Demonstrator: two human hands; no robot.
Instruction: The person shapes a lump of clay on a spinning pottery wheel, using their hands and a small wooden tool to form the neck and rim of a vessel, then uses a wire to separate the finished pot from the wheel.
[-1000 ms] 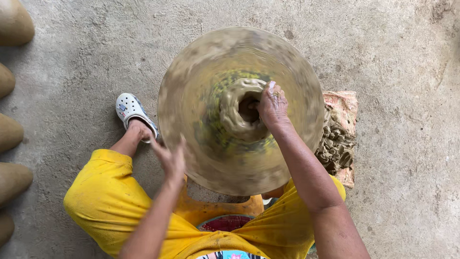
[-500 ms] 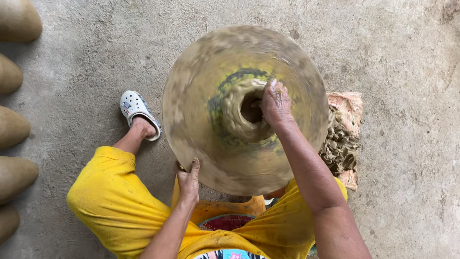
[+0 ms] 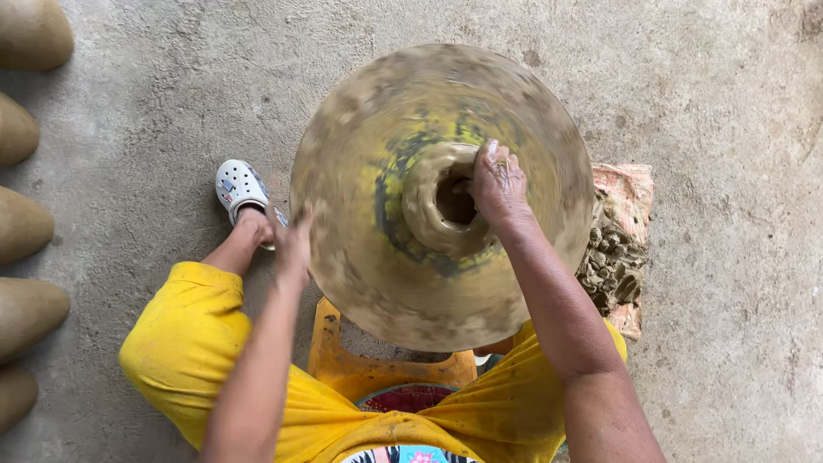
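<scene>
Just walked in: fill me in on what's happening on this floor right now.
A person in yellow trousers sits over a round potter's wheel whose surface is motion-blurred. The right hand rests on a wet clay form at the wheel's centre, fingers at the rim of its hollow. The left hand is at the wheel's left edge, blurred. A lump of raw clay sits on a cloth to the right, and several tan clay pieces line the concrete floor on the left.
</scene>
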